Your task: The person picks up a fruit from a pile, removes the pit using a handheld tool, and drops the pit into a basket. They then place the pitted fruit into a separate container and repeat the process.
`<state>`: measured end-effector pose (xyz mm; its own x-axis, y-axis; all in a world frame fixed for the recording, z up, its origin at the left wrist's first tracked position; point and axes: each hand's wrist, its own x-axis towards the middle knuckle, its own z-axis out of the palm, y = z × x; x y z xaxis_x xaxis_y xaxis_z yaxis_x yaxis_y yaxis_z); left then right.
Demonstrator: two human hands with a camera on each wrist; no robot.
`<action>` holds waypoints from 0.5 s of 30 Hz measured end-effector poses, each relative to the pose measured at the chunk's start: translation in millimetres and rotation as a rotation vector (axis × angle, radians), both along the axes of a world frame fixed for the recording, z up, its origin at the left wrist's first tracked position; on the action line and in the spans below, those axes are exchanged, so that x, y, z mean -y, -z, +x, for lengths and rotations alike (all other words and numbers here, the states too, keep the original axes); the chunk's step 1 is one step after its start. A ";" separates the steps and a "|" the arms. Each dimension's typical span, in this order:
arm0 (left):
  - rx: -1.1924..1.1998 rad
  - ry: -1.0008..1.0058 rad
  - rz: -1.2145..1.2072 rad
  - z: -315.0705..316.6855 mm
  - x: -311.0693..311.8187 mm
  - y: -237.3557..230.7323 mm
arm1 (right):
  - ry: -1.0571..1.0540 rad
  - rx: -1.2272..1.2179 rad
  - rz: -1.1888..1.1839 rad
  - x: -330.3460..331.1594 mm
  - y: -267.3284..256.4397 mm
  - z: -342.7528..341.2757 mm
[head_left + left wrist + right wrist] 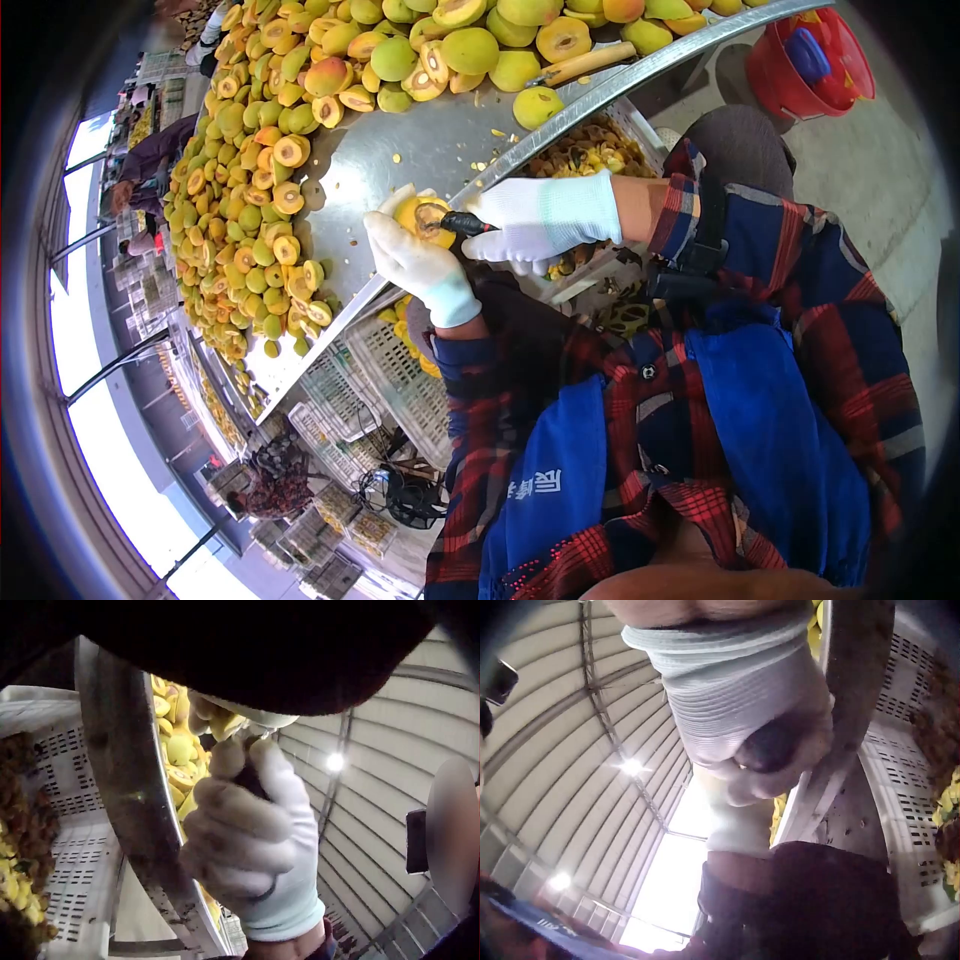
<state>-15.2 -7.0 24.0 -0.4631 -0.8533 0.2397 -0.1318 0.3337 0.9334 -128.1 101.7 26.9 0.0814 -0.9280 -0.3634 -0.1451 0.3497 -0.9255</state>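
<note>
In the head view, my gloved left hand (425, 268) holds a halved yellow peach (431, 216), cut face up with the brown pit area showing. My gloved right hand (560, 215) grips a tool by its black handle (466, 224), and the tool's front end meets the peach's cut face. The tip is hidden at the fruit. Curled fingers of the right hand (240, 832) wrap the dark handle in the left wrist view. From the right wrist, the handle's round black end (769, 746) pokes out of the fist, with the left glove (739, 817) beyond.
A metal table (370, 165) bears a big heap of halved peaches (250, 215). A wooden handle (585, 64) lies near its raised rim. Below the edge stand crates, one with fruit scraps (590, 150); a red bucket (775, 85) is at right. Other people work at left.
</note>
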 end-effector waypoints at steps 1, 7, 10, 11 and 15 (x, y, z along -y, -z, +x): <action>0.033 -0.065 -0.200 -2.9 -3.1 3.3 | 0.048 0.198 0.007 -2.2 -0.4 3.3; -0.171 -0.063 -0.102 -5.8 -6.4 6.7 | 0.101 0.388 0.015 -2.2 2.7 4.8; -0.067 0.016 0.092 -0.8 -5.3 -9.4 | 0.016 0.123 -0.032 -4.7 -0.5 -3.5; 0.045 0.134 0.110 2.6 0.8 -10.5 | -0.039 0.165 0.017 -5.6 2.8 -5.9; 0.000 0.320 0.379 9.0 15.8 -3.5 | -0.111 0.491 0.076 -12.5 5.2 -6.8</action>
<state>-6.2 -22.8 27.5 -0.7159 -0.6955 -0.0604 -0.0787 -0.0056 0.9969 -134.9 114.2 21.6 0.3563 -0.8767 -0.3233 0.2608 0.4256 -0.8665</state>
